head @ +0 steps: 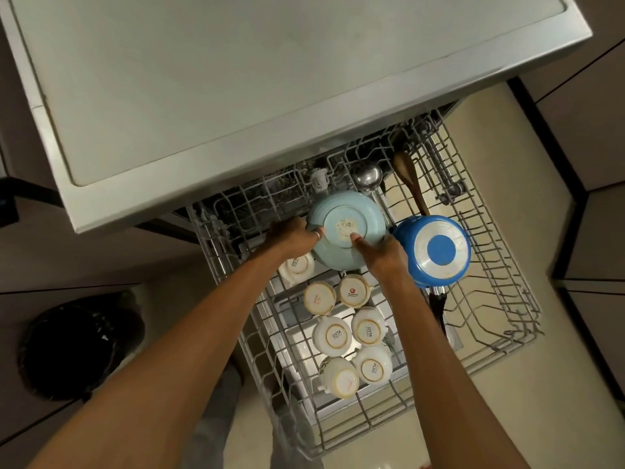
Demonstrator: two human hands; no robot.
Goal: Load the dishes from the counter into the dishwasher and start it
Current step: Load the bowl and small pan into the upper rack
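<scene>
The far end of the pulled-out dishwasher rack [490, 265] disappears under the grey dishwasher top [236, 79], so whatever sits beyond the hands there is in shadow and hard to read. Both hands hold a pale blue bowl [345, 218], turned base-up over the rack. The left hand [292, 236] grips its left rim with one ringed finger lying on the underside; its other fingertips are hidden below the rim. The right hand [382, 255] grips the right rim, with its thumb pressed on the foot ring. A worn mark in the middle of the bowl's base cannot be read.

Just right of the right hand a blue saucepan [436, 250] sits upside down, its dark handle partly covered by the right forearm. Beyond the hands lie a steel ladle [368, 179] and a wooden spoon [407, 177], whose ends are lost among the wires.

Nearer the body than the hands, white cups [333, 335] stand inverted. Several bases read "SISTA"; one carries a red logo with small, unclear lettering. One cup is half hidden under the left wrist. A black bin [77, 346] stands far left of the left forearm.
</scene>
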